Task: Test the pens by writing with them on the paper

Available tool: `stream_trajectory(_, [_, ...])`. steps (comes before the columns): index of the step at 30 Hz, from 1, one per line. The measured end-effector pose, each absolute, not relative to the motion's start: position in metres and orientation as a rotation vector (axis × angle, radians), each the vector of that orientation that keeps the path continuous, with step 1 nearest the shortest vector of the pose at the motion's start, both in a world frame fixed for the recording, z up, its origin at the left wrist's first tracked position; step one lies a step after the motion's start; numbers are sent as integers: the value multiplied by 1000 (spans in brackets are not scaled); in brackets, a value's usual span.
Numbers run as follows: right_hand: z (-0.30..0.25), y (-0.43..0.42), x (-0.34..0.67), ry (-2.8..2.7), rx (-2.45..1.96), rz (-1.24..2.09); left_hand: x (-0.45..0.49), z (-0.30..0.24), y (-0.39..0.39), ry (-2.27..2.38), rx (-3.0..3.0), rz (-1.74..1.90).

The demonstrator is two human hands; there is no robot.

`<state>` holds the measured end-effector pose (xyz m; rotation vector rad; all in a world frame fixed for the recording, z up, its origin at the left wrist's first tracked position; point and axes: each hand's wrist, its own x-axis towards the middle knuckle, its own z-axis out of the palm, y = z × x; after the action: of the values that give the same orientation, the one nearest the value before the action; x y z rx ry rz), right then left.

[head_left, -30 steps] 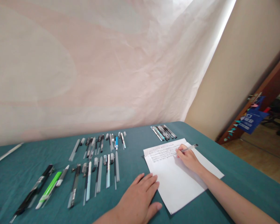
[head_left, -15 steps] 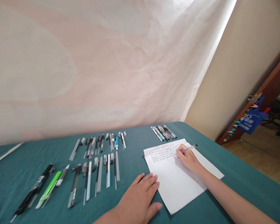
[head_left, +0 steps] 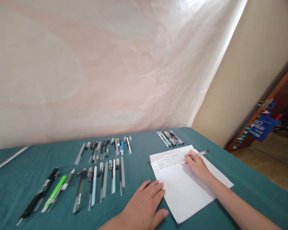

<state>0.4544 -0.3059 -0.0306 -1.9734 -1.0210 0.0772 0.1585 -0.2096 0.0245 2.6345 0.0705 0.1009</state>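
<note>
My right hand [head_left: 197, 165] pinches a clear-barrelled pen [head_left: 199, 154] with a dark end, its tip at the handwriting near the top of a white sheet of paper [head_left: 189, 195]. Several lines of small writing cover the upper part of the sheet; a second sheet edge shows beneath it. My left hand [head_left: 147, 203] rests flat with fingers spread, on the tablecloth at the paper's left edge. The pen tip itself is too small to make out.
Left of my hands lie two rows of taken-apart pens [head_left: 103, 179], with caps and refills. A green pen [head_left: 54, 193] and a black pen [head_left: 39, 196] are further left. Several pens [head_left: 170, 138] lie grouped behind the paper. A pale curtain [head_left: 110, 70] hangs behind the green tablecloth [head_left: 139, 172].
The whole view has shifted slightly, so things appear a little further right and lower. My right hand stays at the writing with the pen; my left hand stays flat.
</note>
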Motion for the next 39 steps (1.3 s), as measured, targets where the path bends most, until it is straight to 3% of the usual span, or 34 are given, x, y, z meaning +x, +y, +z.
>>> stream_trajectory(10, [2, -285, 406, -1269, -1826, 264, 161, 5, -196, 497, 2052, 639])
stream_trajectory(14, [20, -233, 378, -1565, -1745, 343, 164, -3, -191, 586, 1846, 719])
stream_trajectory(18, [20, -158, 362, -1833, -1625, 219, 164, -5, -189, 619, 1716, 743])
stream_trajectory(26, [-9, -51, 360, -1832, -1652, 173, 167, -4, -184, 593, 1419, 674])
stream_trajectory(33, [-17, -46, 360, -1841, -1631, 218, 166, -4, -183, 547, 1372, 672])
stream_trajectory(39, [1, -97, 358, -1826, -1551, 271, 168, -8, -180, 549, 1316, 688])
